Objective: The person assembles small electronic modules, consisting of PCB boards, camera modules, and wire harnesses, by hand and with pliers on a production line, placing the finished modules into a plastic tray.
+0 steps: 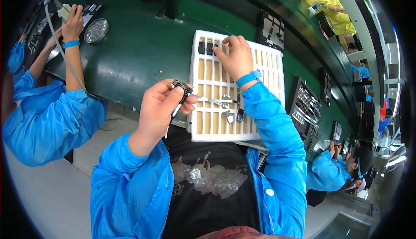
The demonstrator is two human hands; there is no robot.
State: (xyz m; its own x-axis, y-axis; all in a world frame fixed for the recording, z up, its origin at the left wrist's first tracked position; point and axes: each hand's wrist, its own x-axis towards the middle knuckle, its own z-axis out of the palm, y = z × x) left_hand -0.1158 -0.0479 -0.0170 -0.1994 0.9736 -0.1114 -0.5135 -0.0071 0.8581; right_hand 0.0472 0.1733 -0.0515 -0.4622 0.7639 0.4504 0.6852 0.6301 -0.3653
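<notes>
My left hand (162, 104) is closed around a small black electronic module (182, 89) with a white strip hanging from it. Silver tweezers (210, 100) stick out to the right beside those fingers; whether the hand grips them too is hard to see. Ahead lies a white foam tray (193, 72) divided into narrow slots. My right hand (237, 57) reaches over its far left part, thumb and fingertips apart. The thumb tip is at the edge of black ribbed parts (205, 48) sitting in the slots. Small silver and black pieces (229, 116) lie on the tray's nearer part.
The tray rests on a green bench (138, 44). A co-worker in a blue sleeve (60, 117) works at the left, near a round metal dish (96, 31). Dark trays of parts (303, 107) stand on the right, and another black tray (271, 30) lies behind.
</notes>
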